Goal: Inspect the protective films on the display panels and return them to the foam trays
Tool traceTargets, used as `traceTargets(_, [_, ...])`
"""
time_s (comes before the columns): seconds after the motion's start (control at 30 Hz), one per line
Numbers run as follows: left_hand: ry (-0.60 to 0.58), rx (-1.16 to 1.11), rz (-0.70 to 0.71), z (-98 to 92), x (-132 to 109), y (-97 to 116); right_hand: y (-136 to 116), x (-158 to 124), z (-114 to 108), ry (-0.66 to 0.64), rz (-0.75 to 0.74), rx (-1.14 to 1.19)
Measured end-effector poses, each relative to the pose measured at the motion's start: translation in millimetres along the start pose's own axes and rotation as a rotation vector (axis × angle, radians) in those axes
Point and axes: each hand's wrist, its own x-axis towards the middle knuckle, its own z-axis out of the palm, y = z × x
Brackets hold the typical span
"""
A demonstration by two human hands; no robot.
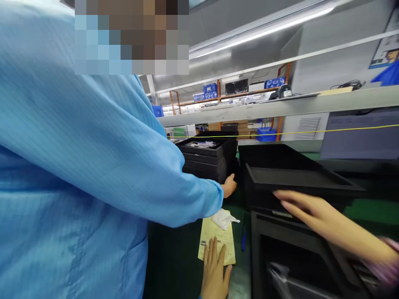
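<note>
My left hand [215, 270] is at the bottom middle, back of the hand up and fingers outstretched. Its fingertips lie over the lower part of a yellow paper sheet [228, 243], holding nothing. A crumpled white tissue [223, 219] rests on the sheet's top end, and a blue pen [243, 241] lies just right of it. From the right edge reaches my right hand [302, 205], slightly blurred, its fingers extended and apart in front of an empty-looking black tray [274, 175]. Whether it touches the tray I cannot tell. Nothing shows in that hand.
A co-worker in a blue smock [93, 145] fills the left side; that person's hand [230, 185] is beside stacked black trays [204, 160]. Another black tray [258, 249] with clear plastic in it stands at lower right. A metal rail [243, 111] crosses behind.
</note>
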Motion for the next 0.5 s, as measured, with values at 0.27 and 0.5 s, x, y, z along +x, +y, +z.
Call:
traceTargets(0.27, [0.059, -0.113, -0.088, -17.3, 4.3, 15.4, -116.2, 194.3, 105.5, -0.242, -0.400, -0.410])
traceTargets(0.5, [-0.089, -0.371, -0.020, -165.0, 155.3, 69.5, -123.6, 252.3, 155.0, -0.507, -0.379, -0.631])
